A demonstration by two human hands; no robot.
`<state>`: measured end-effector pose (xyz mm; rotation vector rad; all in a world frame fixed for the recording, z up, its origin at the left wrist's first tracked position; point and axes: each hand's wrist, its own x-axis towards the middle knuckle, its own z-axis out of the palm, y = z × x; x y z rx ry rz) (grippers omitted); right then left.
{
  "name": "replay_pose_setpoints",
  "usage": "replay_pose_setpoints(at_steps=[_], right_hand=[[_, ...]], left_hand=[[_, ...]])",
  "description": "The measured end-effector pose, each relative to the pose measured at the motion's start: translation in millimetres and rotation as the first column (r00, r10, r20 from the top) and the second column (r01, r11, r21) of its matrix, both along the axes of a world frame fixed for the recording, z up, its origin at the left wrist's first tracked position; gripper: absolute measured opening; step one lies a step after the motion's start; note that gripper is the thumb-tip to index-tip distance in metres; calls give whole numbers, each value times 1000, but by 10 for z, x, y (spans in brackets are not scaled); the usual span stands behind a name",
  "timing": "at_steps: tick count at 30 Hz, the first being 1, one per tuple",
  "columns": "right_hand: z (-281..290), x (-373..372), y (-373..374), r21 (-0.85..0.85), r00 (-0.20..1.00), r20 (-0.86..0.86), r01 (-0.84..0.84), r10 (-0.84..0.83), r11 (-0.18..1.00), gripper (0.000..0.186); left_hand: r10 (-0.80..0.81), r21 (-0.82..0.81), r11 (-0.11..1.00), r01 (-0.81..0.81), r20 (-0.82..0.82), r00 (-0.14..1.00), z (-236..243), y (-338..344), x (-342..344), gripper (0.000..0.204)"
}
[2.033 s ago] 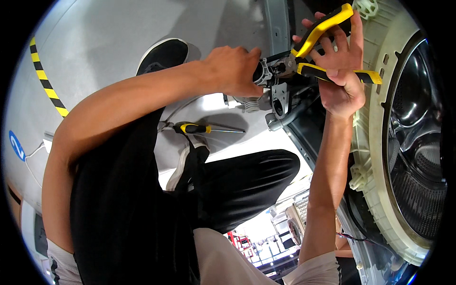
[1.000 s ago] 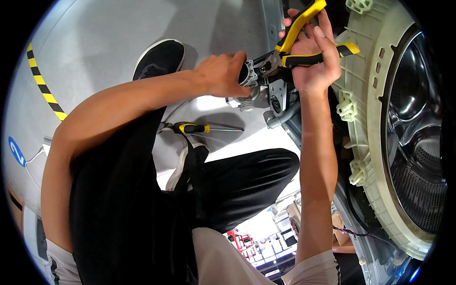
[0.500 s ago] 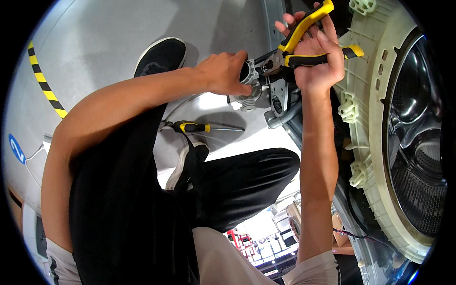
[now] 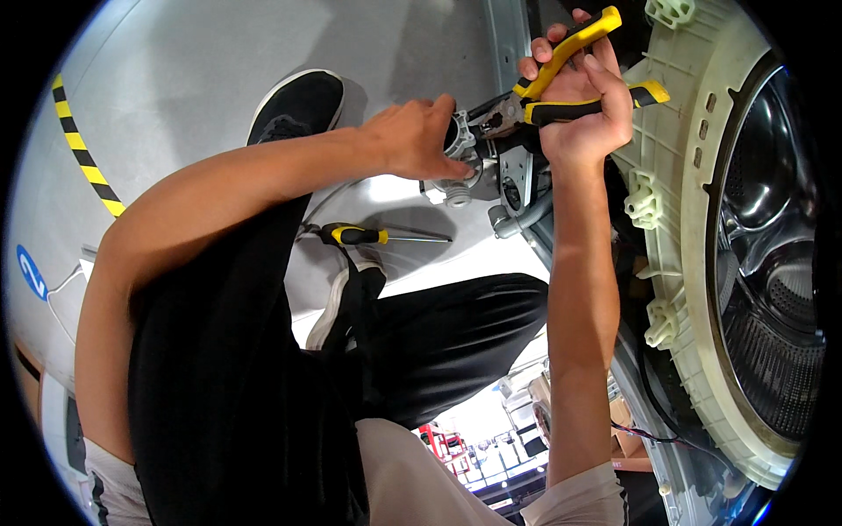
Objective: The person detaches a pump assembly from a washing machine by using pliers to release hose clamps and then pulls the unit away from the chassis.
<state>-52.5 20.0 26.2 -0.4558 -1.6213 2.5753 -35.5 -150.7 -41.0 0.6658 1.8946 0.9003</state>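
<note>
Left of one steel drum (image 4: 767,254), two hands (image 4: 417,136) (image 4: 586,131) and one pair of pliers (image 4: 574,46) are showing — farther from the drum, one screwdriver (image 4: 373,236), two shoes (image 4: 303,103) (image 4: 370,279) and one striped tape (image 4: 79,145) are resting.

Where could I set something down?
The grey floor between the black-and-yellow striped tape and the upper black, white-soled shoe is bare. It's crowded where the left hand holds a grey plastic fitting and the right hand holds yellow-and-black pliers.

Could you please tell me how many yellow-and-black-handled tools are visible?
2: metal pliers with spread yellow-and-black handles, in the right hand, and a yellow-and-black-handled metal screwdriver on the grey floor. Others may be hidden.
</note>
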Motion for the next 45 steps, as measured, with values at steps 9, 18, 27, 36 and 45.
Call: replay_pose_setpoints(at_steps=[9,18,27,36,45], right_hand=[[5,-19,6,-79,1000,17,9,-7,997,52],[-8,-34,45,64,993,111,18,-25,998,42],[-104,-83,89,32,989,120,-88,83,996,54],[-72,-150,-99,13,985,170,-43,40,999,48],[-97,-153,-141,-60,983,149,-97,105,993,56]], left_hand=[[9,-20,1000,-9,19,1000,1,6,23,58],[16,-9,1000,-16,4,1000,-18,-7,24,57],[-45,64,997,40,86,995,-142,-59,-24,61],[-139,37,990,134,275,951,-171,-71,-144,62],[-152,110,986,125,290,945,-302,-87,-162,64]])
